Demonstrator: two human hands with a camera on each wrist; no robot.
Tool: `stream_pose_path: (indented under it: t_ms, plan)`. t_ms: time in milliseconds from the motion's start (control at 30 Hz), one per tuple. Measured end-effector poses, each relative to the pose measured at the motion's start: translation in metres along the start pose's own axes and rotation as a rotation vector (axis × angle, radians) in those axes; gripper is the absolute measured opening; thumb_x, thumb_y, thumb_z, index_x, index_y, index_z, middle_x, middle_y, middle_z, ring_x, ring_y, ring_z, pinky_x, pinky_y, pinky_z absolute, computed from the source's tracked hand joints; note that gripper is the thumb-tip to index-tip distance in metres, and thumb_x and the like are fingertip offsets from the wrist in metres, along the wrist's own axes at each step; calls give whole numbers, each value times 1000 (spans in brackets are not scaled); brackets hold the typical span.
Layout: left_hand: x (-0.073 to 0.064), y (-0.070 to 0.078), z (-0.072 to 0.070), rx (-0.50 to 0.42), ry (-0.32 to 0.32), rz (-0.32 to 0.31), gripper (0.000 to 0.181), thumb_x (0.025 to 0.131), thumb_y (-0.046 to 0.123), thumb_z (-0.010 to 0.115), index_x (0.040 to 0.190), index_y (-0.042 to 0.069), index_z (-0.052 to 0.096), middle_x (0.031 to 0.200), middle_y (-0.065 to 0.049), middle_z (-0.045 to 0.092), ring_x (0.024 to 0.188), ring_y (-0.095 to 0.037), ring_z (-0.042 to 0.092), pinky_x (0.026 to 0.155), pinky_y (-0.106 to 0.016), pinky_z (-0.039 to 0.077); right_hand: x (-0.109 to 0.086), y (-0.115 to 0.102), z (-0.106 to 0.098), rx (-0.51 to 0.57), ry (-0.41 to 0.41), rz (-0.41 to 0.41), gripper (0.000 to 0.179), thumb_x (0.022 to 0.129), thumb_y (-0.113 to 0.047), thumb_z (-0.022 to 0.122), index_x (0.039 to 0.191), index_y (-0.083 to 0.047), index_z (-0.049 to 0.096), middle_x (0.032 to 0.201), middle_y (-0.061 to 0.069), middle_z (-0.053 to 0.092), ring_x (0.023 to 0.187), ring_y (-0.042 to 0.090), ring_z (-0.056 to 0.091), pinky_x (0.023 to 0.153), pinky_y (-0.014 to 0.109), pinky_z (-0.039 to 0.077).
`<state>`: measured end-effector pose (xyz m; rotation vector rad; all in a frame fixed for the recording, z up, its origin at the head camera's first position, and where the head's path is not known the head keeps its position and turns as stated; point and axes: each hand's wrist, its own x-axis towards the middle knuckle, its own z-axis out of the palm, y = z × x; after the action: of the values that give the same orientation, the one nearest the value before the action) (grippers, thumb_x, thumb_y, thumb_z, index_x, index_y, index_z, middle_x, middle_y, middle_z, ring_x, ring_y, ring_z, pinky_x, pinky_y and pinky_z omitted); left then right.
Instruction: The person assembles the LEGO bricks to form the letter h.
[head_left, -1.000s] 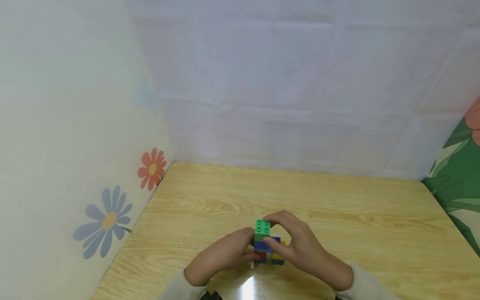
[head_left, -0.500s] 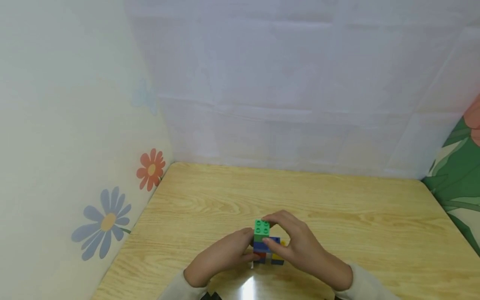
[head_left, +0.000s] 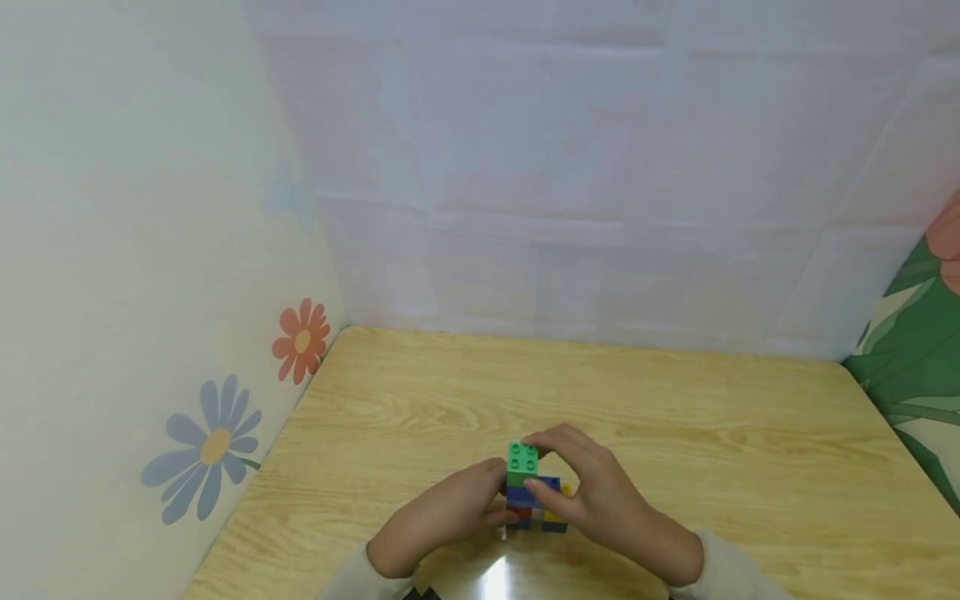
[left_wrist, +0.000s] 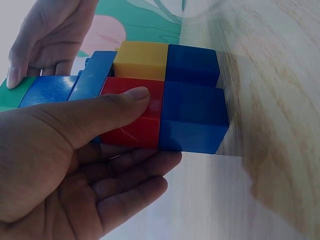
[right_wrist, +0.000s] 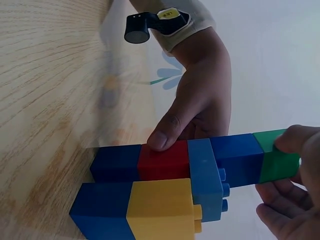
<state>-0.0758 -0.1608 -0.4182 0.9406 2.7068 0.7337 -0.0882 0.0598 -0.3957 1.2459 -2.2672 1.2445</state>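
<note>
A small build of toy building bricks stands on the table, two columns joined by a flat blue brick (right_wrist: 205, 187). The left column has a dark blue brick (left_wrist: 192, 120) at the bottom and a red brick (left_wrist: 132, 131) over it. In the other column a yellow brick (right_wrist: 160, 202) sits on another dark blue brick (right_wrist: 102, 210). Above the flat brick come a blue brick (right_wrist: 237, 161) and a green brick (head_left: 522, 460) at the top. My left hand (head_left: 450, 512) pinches the red brick between thumb and fingers. With thumb and fingertips, my right hand (head_left: 603, 492) grips the green brick.
The wood-grain table (head_left: 675, 400) reaches back to a white cloth backdrop (head_left: 525, 167). At the left is a pale wall (head_left: 150, 250) with painted flowers; a leafy green print (head_left: 918, 358) borders the right. A wrist camera (right_wrist: 137, 28) is strapped over the left sleeve.
</note>
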Motion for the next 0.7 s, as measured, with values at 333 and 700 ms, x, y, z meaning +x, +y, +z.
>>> stream_pose_path:
  t_ms: [333,700]
  plan:
    - [1,0,-1,-9,8,26,38,89,21,73,121,10,57,109,3,64,99,-6,61,82,-17,51,-3,3,3,25,33,-2,38,90,-21,72,126,-17,58,112,-6,61,102,12,60,85,32,54]
    - [-5,-5,0,-93,42,-20,39,90,29,72,125,17,58,116,4,62,106,-11,60,89,-30,52,-3,6,-10,28,2,21,47,90,-25,73,133,-19,54,115,-6,61,106,13,59,91,39,52]
